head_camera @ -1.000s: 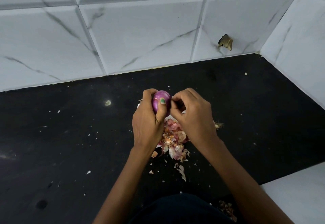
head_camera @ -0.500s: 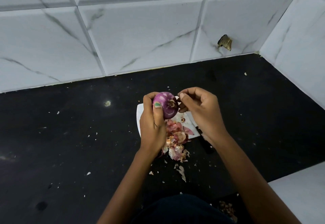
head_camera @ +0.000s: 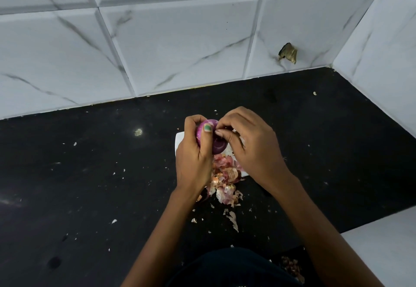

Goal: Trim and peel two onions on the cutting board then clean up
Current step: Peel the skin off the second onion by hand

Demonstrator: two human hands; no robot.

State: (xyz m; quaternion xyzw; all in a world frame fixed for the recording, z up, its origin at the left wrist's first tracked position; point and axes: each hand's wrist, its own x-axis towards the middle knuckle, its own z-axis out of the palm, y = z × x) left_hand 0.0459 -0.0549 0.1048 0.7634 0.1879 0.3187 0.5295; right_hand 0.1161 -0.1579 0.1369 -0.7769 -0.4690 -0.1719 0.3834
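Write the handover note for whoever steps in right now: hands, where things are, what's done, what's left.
Left hand: grips the purple onion, held up over the white cutting board.
Right hand: fingertips pinch at the onion's top, picking at skin.
Peels: piled on the board's near end and spilling onto the black counter, with flecks scattered around.
Done: this onion looks mostly peeled.
Left: strip the last skin; a second onion is not in view, so check it; then clear the peels and wipe the counter.
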